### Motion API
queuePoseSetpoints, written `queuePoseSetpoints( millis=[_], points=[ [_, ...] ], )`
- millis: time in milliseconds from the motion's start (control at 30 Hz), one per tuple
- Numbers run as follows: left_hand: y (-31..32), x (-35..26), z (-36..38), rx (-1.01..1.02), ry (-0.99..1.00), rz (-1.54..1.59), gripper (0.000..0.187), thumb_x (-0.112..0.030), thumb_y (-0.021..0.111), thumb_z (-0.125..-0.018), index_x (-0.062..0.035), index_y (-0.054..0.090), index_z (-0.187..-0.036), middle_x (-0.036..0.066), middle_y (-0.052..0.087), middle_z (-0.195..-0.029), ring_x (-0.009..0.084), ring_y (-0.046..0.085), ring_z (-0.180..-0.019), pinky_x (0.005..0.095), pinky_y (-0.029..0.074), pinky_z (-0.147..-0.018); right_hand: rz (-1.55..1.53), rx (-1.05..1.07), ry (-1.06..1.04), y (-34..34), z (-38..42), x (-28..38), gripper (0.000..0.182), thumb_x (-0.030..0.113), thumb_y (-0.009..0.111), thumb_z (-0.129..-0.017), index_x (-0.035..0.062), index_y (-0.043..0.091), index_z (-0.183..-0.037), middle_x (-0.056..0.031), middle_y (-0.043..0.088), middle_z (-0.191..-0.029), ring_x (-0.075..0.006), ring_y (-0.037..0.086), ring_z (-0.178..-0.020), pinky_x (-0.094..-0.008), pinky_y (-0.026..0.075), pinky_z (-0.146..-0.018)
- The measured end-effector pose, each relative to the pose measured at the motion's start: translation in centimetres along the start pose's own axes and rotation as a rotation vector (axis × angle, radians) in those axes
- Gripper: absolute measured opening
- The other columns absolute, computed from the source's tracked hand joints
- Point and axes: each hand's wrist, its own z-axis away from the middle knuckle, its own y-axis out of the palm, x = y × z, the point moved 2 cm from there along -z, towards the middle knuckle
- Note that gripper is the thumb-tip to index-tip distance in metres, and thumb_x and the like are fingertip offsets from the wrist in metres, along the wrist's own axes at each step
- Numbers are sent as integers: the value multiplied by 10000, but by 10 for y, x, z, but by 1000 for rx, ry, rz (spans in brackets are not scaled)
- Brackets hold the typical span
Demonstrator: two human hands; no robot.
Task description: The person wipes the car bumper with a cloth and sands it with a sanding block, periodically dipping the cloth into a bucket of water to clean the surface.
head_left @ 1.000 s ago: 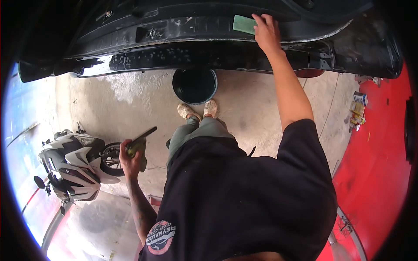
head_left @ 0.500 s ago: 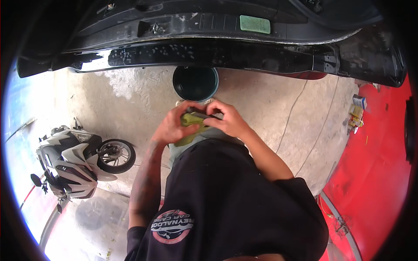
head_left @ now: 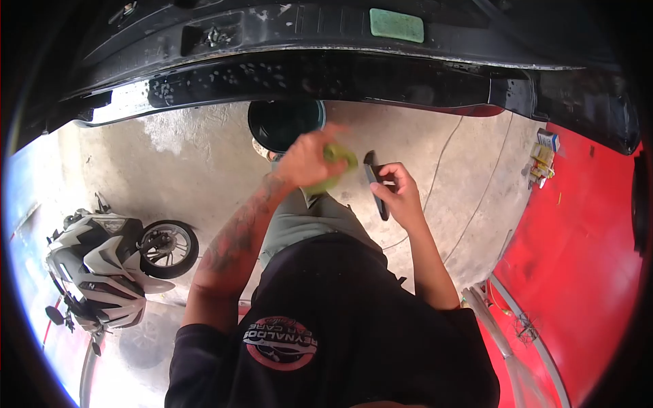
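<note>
My left hand (head_left: 307,160), partly smeared by motion, is closed on a yellow-green cloth (head_left: 331,173) in front of my trousers. To its right, my right hand (head_left: 401,197) grips a narrow black piece (head_left: 376,187) between thumb and fingers, and the piece stands nearly upright in view. The cloth and the black piece are apart. Just beyond my left hand sits a dark round bucket (head_left: 272,129) on the floor, partly under the car's edge.
A black car body (head_left: 313,78) spans the top, with a green sponge (head_left: 396,25) on it. At left is a motorcycle (head_left: 102,265). Small boxes and packets (head_left: 543,160) lie at right beside a red surface (head_left: 578,224). Thin lines cross the concrete floor (head_left: 211,156).
My hands have moved apart. The left one has risen with the cloth, and the right one has moved right with the black piece. The view has shifted slightly.
</note>
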Motion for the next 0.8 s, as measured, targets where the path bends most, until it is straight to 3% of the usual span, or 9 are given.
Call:
queuePoseSetpoints(
  millis=[67, 267, 367, 433, 533, 600, 667, 733, 800],
  points=[
    [-8, 9, -19, -272, -63, 36, 389, -181, 744, -804, -86, 660, -1172, 187, 717, -997, 363, 709, -929, 432, 558, -838, 135, -140, -38, -9, 6, -19, 318, 67, 795, -865, 51, 590, -1107, -40, 628, -1011, -120, 620, -890, -268, 522, -752],
    [1, 24, -85, -727, 266, -526, 265, -185, 787, -810, -141, 698, -1056, 83, 632, -1034, 315, 657, -951, 462, 550, -781, 121, -208, 62, -11, 22, -46, 349, 91, 810, -857, 44, 601, -1132, -57, 668, -980, -141, 647, -915, -296, 542, -750],
    [11, 37, -93, -551, 168, -821, 217, -216, 751, -848, -158, 700, -1050, 54, 611, -1036, 292, 642, -983, 462, 547, -777, 138, -193, 70, 0, 18, -35, 349, 106, 791, -875, 48, 618, -1172, -80, 672, -1036, -167, 647, -945, -312, 540, -795],
    [12, 45, -85, -467, 123, -901, 210, -211, 728, -860, -152, 688, -1057, 65, 599, -1011, 294, 639, -1003, 466, 552, -781, 348, -268, -160, 6, 2, -27, 385, 101, 774, -873, 57, 615, -1221, -107, 662, -1090, -227, 648, -990, -346, 537, -843],
    [6, 80, -25, -360, 68, -946, 201, -220, 723, -868, -142, 694, -1052, 76, 612, -1046, 310, 637, -1016, 467, 547, -805, 669, -345, -489, 19, -29, -1, 484, 101, 756, -853, 85, 597, -1310, -147, 636, -1171, -348, 619, -1064, -431, 523, -912],
    [-5, 106, 39, -316, 7, -939, 187, -221, 720, -872, -132, 700, -1035, 93, 629, -1053, 329, 638, -1027, 466, 543, -849, 837, -343, -624, 26, -59, 17, 498, 88, 766, -836, 105, 603, -1306, -157, 623, -1180, -380, 614, -1062, -435, 525, -905],
    [-18, 147, 116, -263, -152, -909, 155, -200, 695, -863, -121, 703, -997, 131, 657, -1040, 345, 649, -1031, 462, 538, -908, 939, -338, -731, 30, -91, 24, 497, 96, 773, -826, 121, 614, -1297, -125, 620, -1168, -360, 615, -1043, -440, 529, -893],
    [-33, 158, 195, -174, -585, -837, 159, -186, 668, -840, -129, 719, -979, 159, 668, -1090, 361, 654, -1056, 473, 542, -902, 1011, -327, -782, 33, -112, 30, 492, 105, 778, -820, 136, 624, -1286, -99, 618, -1162, -339, 615, -1028, -441, 532, -883],
    [-42, 224, 294, -169, -797, -824, 238, -294, 652, -880, -114, 724, -1019, 178, 670, -1140, 379, 642, -1089, 493, 532, -922, 1056, -307, -778, 36, -125, 33, 481, 113, 782, -817, 148, 634, -1274, -79, 615, -1163, -317, 616, -1016, -440, 533, -875]
  ],
)
